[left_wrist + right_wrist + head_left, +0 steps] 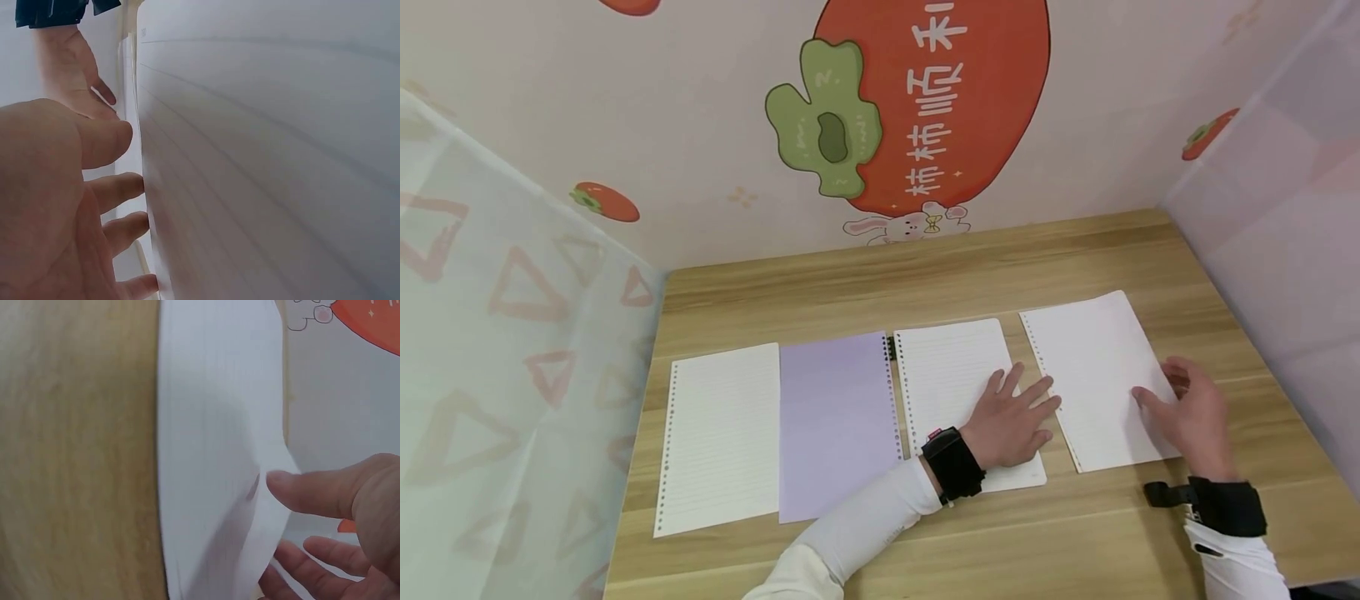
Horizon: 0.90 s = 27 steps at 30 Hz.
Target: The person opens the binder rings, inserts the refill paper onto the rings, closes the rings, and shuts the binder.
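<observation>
My left hand [1011, 417] lies spread on the lined loose-leaf paper [951, 367] right of the middle, fingers pointing toward the sheets at the right. In the left wrist view, its fingertips touch the paper's surface. My right hand [1195, 412] is at the right edge of white hole-punched paper [1082, 367]. Seen from the right wrist, the thumb [297, 490] presses on the paper while the other fingers are behind its edge, pinching a sheet [269, 531] that bends up from the stack. The fingers behind are partly hidden.
At the left lie a lined hole-punched sheet [722, 433] and a purple cover [835, 417], side by side. A small dark piece [891, 347] shows between the purple cover and the lined paper. The wooden table [1000, 550] meets a printed wall [715, 208] behind.
</observation>
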### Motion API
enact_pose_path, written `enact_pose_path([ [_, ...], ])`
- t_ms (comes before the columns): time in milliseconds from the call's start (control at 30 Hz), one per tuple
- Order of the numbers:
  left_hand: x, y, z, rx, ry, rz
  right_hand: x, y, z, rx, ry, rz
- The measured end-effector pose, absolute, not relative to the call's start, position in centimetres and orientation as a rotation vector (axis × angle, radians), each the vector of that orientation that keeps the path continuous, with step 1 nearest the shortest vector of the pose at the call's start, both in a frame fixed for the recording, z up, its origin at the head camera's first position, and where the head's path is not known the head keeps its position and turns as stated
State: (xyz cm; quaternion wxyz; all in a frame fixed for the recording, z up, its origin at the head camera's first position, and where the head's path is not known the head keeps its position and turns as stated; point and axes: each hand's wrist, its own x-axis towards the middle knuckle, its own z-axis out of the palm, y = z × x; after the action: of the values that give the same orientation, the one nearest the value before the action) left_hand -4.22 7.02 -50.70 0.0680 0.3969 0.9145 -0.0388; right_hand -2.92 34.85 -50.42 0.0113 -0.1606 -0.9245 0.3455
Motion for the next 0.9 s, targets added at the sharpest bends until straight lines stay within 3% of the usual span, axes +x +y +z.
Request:
enact_pose_path([
  [633, -4.4, 6.9, -50.3, 1.210, 2.761, -0.107, -2.0, 39.2, -49.7, -0.462, -3.013, 1.174],
  [900, -5.5, 6.7, -50.3, 1.069, 2.714, 0.484, -1.9, 40.1, -50.5, -0.528, -2.994, 1.345],
])
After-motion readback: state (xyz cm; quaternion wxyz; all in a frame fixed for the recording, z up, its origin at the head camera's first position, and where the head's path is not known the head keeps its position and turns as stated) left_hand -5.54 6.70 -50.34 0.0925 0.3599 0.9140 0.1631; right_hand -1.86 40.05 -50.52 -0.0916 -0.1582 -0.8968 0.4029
